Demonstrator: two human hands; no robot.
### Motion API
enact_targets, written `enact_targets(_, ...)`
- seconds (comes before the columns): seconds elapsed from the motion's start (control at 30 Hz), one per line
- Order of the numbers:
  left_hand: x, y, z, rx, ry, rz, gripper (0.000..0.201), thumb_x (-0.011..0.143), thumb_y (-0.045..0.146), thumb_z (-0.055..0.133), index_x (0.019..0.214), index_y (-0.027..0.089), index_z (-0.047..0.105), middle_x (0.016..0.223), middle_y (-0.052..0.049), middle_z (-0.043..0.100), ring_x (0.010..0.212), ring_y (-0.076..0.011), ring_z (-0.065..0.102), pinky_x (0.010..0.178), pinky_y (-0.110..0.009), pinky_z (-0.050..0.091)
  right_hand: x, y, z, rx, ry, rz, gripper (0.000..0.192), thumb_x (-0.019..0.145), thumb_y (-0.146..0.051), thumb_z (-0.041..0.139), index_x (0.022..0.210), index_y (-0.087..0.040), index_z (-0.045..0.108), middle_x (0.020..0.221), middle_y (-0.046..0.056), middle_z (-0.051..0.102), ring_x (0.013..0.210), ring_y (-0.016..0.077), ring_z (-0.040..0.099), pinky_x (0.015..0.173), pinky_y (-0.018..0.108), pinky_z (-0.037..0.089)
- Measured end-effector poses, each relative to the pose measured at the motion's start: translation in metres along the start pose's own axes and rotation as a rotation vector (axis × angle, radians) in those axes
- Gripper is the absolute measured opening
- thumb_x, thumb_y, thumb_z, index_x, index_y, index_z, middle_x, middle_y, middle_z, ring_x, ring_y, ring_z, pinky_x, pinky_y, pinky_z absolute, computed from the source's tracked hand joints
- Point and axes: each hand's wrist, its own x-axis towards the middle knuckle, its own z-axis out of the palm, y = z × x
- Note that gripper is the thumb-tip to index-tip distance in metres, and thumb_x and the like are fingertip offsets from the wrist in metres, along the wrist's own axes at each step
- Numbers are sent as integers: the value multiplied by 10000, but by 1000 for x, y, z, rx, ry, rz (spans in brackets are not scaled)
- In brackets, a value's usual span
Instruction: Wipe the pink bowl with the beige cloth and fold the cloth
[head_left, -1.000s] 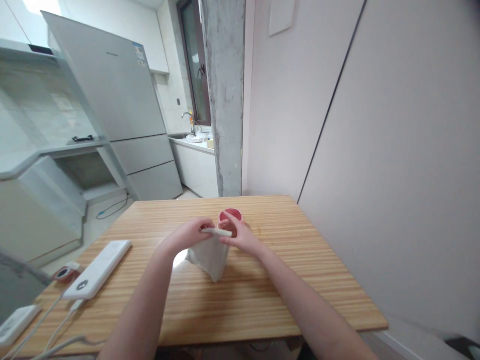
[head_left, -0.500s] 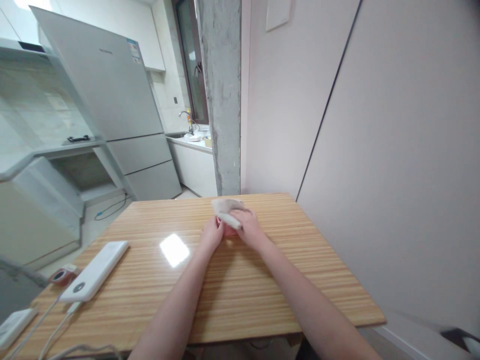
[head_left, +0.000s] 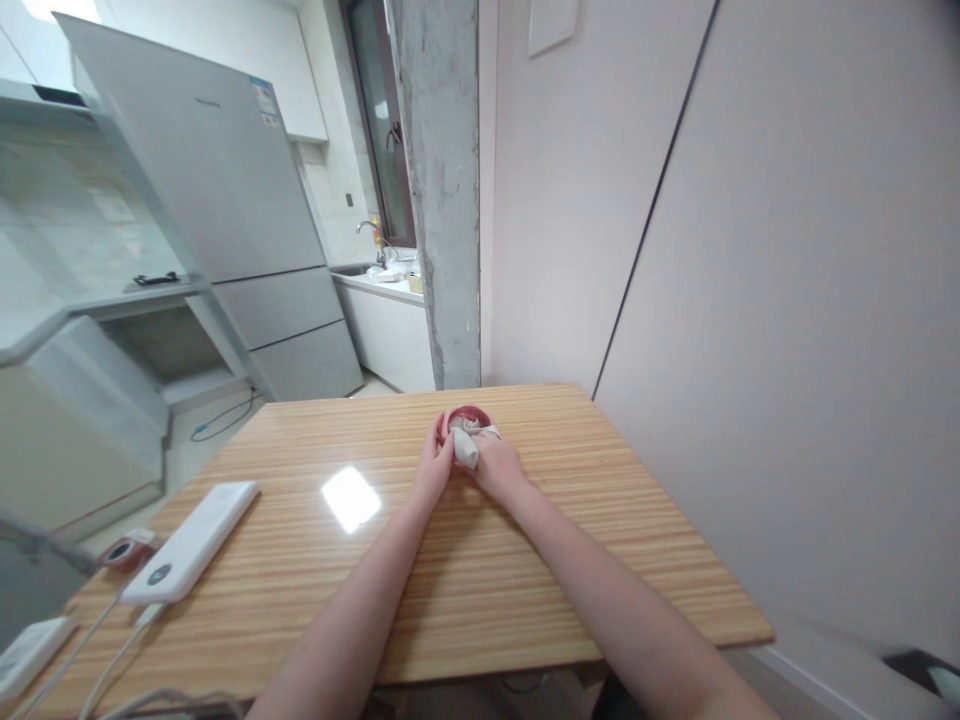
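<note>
Domestic kitchen and dining corner of a home. At ten o'clock stands a tall grey refrigerator point(head_left: 217, 200); beside it, at nine o'clock, a light worktop point(head_left: 90, 305) with tiled wall above. At eleven to twelve o'clock a counter carries a sink with a curved tap point(head_left: 373, 238) below a dark-framed window point(head_left: 379, 120). A rough concrete pillar point(head_left: 439, 190) rises at twelve o'clock. A wooden dining table point(head_left: 525, 560) fills the foreground, against plain pale walls point(head_left: 787, 300) at two o'clock.

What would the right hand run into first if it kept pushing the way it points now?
Probably the pink cup: the right hand presses the white cloth over its rim, so the cup's inside comes first.
</note>
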Motion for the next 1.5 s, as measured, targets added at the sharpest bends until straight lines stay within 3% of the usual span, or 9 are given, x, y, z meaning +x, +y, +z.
enact_targets(0.1, -9, 1, 14, -254, 62, -56, 521, 890, 371, 446, 1373, 224, 320, 1383, -109, 492, 1213, -188, 532, 996, -313, 460, -5, -14, 4, -38, 64, 26, 233, 877, -231, 490, 1047, -192, 645, 1023, 120, 634, 942, 229, 569, 824, 322, 457)
enact_targets(0.23, -14, -5, 18, -403, 127, -112, 456, 838, 425, 543, 1217, 205, 415, 1183, -110, 617, 1051, -199, 624, 912, -328, 508, -6, -20, 11, 25, 94, -48, 266, 874, -181, 472, 1093, -169, 623, 1048, 111, 624, 955, 204, 573, 854, 304, 463)
enact_targets(0.37, -3, -3, -3, -142, 221, -112, 417, 745, 491, 643, 984, 175, 512, 959, -87, 659, 929, -219, 643, 840, -347, 516, 1, -3, 8, 41, 32, -253, 358, 839, -182, 566, 1196, -156, 565, 1135, 110, 613, 1065, 205, 546, 937, 319, 442)
enact_targets(0.5, 7, 8, -25, 155, 110, 3, 451, 703, 543, 653, 932, 159, 587, 887, -89, 662, 873, -246, 635, 801, -365, 507, 8, 4, -1, -99, -65, -340, 255, 907, -294, 525, 1118, -183, 616, 1071, 102, 640, 1063, 212, 536, 907, 320, 451)
enact_targets(0.77, -8, 0, -3, -60, 175, -22, 665, 780, 493, 598, 1324, 174, 387, 1181, -136, 602, 1053, -230, 604, 907, -356, 473, -7, -23, 16, -184, 3, 25, 231, 868, -200, 532, 1081, -145, 602, 1046, 121, 647, 969, 218, 573, 813, 299, 465)
enact_targets(1.07, 14, 6, -33, 63, 158, 87, 435, 757, 428, 634, 1112, 179, 599, 1141, -96, 644, 1136, -233, 560, 1021, -372, 394, 8, 1, -1, -181, -122, -371, 107, 871, -219, 573, 933, -183, 652, 963, 72, 649, 990, 187, 535, 863, 293, 433)
enact_targets(1.2, 4, 3, -22, -81, 167, -11, 671, 773, 528, 593, 1319, 175, 430, 1010, -100, 667, 920, -208, 649, 814, -334, 516, 4, -4, 2, -192, -70, -320, 148, 891, -191, 525, 962, -206, 653, 999, 76, 644, 1017, 206, 495, 865, 317, 429)
enact_targets(1.3, -7, 2, -4, -138, 224, 4, 759, 783, 523, 590, 1394, 188, 288, 1141, -126, 617, 1002, -209, 631, 832, -321, 513, -3, -13, 11, -132, 60, -153, 202, 898, -126, 454, 975, -172, 634, 966, 97, 626, 951, 211, 503, 830, 324, 440)
enact_targets(1.5, -3, 12, -15, 28, 184, 74, 474, 817, 421, 552, 1216, 179, 465, 1165, -104, 606, 1111, -221, 574, 980, -365, 433, 0, -8, 11, -113, -9, -240, 258, 805, -111, 575, 1058, -149, 605, 1022, 102, 609, 1001, 217, 499, 879, 324, 433)
